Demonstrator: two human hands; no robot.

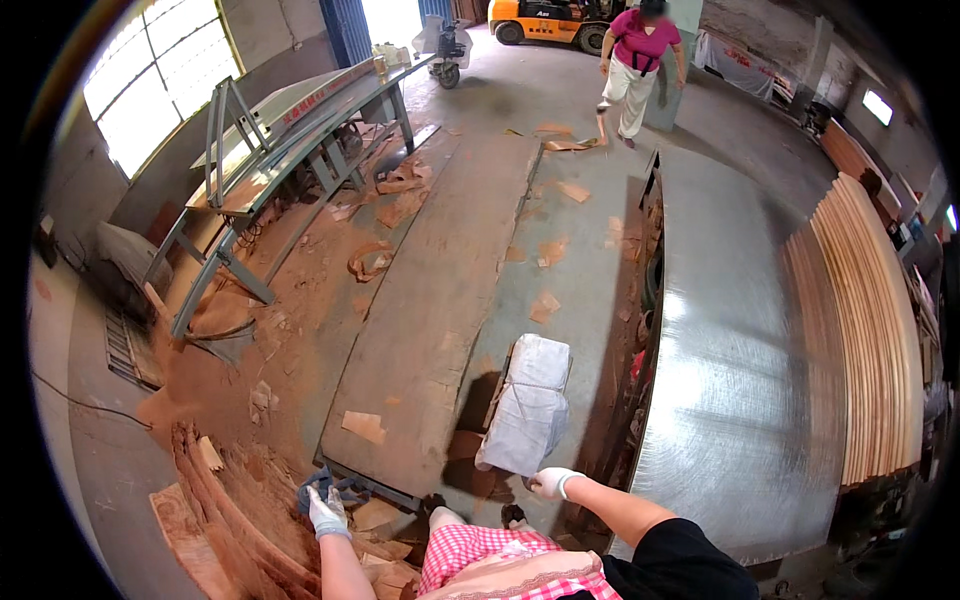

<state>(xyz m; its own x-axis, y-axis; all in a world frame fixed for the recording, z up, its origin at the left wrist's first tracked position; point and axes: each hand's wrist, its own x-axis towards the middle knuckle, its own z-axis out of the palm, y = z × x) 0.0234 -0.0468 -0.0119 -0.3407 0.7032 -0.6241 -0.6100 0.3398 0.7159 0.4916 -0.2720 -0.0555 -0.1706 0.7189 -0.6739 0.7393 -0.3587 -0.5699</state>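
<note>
My left hand (328, 512), in a white glove, is low on the left beside a dark blue cloth (348, 488). Its fingers look stretched out; whether they touch the cloth is unclear. At the near end of a block-shaped seat or bundle wrapped in pale grey cloth (530, 400), my right hand (552, 484) has its gloved fingers curled closed. What they hold, if anything, is hidden. A long, dusty brown board (440, 280) lies ahead of my feet.
A metal-topped table (740, 350) stands at right, with stacked wooden strips (868, 330) along its far side. Curved rough wood pieces (225, 500) lie left. A machine table (300, 120), a person (645, 60) walking and an orange forklift (555, 20) are farther off. Sawdust and scraps litter the floor.
</note>
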